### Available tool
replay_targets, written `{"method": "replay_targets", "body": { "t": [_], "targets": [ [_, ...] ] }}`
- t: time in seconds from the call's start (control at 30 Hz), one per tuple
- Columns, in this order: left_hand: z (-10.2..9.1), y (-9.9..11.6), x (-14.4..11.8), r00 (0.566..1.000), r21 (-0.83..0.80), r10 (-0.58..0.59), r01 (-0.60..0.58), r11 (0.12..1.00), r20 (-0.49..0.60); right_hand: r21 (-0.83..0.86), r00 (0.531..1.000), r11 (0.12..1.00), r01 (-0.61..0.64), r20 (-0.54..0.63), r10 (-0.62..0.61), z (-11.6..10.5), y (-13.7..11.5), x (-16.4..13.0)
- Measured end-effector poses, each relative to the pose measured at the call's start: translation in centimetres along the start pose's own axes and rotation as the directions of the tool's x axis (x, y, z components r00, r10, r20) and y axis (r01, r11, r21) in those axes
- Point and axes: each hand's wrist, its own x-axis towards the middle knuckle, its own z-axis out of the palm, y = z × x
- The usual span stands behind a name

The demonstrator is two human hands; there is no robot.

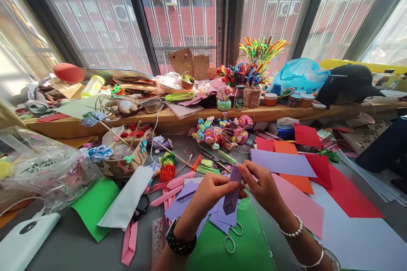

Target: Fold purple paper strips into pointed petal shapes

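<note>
My left hand [211, 192] and my right hand [262, 186] meet over the table and together hold a folded strip of purple paper [232, 197]. The left hand, with a black watch on its wrist, pinches the strip's middle. The right hand, with pearl and silver bracelets, grips its upper end. Below the strip lie more purple paper pieces [187, 199] and a pair of scissors [231, 237] on a green sheet [222, 250].
Coloured paper sheets [305, 169] spread to the right, pink strips [171, 186] and a green sheet [93, 205] to the left. Paper flowers [219, 131], a basket [127, 156], a plastic bag [41, 169] and a cluttered wooden ledge [178, 120] lie beyond. A white device [22, 241] sits at the lower left.
</note>
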Motion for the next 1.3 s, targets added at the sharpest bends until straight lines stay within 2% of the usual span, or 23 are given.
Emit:
{"method": "replay_targets", "body": {
  "t": [0.1,0.23,0.3,0.37,0.47,0.57,0.63,0.73,0.83,1.0,1.13,1.3],
  "targets": [
    [0.1,0.0,0.0,1.000,-0.002,0.005,-0.005,1.000,-0.008,-0.069,0.996,0.998,0.008,-0.088,-0.014,0.3,0.1,-0.1],
    [0.1,-0.1,0.2,0.999,-0.005,0.000,0.000,1.000,0.045,-0.132,0.975,0.991,-0.025,-0.224,-0.005,0.3,0.4,-0.2],
    [0.1,-0.1,0.3,0.998,-0.029,-0.004,0.006,1.000,0.067,-0.114,0.968,0.992,-0.049,-0.252,0.018,0.1,0.5,-0.1],
    [0.0,0.0,0.3,0.998,-0.038,-0.012,0.014,0.999,0.064,-0.028,0.976,0.995,-0.091,-0.203,0.083,-0.1,0.5,0.0],
    [-0.3,0.2,0.2,0.998,-0.011,-0.019,0.019,1.000,0.067,0.187,0.985,0.970,-0.156,-0.040,0.167,-0.6,0.7,0.4],
    [-1.0,0.5,0.0,0.990,0.038,-0.023,0.018,0.999,0.141,0.348,0.975,0.912,-0.220,0.105,0.195,-1.0,0.9,0.7],
    [-1.5,0.6,-0.2,0.990,0.063,-0.016,0.007,0.998,0.141,0.393,0.959,0.876,-0.279,0.162,0.233,-1.2,1.0,0.8],
    [-2.1,0.7,-0.2,0.999,0.050,0.019,-0.018,0.999,-0.026,0.427,0.942,0.842,-0.329,0.205,0.264,-1.4,1.1,0.7],
    [-2.2,0.9,0.0,0.984,0.045,0.056,-0.049,0.998,-0.166,0.449,0.937,0.828,-0.336,0.250,0.245,-1.4,1.2,0.7],
    [-2.1,0.7,0.2,0.974,0.100,0.117,-0.099,0.990,-0.196,0.437,0.941,0.840,-0.321,0.250,0.229,-0.6,1.2,0.6],
    [-1.8,0.3,0.4,0.976,0.032,0.129,-0.125,0.992,-0.177,0.453,0.954,0.842,-0.294,0.186,0.233,-0.1,1.2,0.5],
    [-1.6,-0.1,0.8,0.979,-0.084,0.074,-0.092,0.992,-0.191,0.450,0.967,0.858,-0.248,0.169,0.191,-0.1,1.1,0.4]
  ]
}}
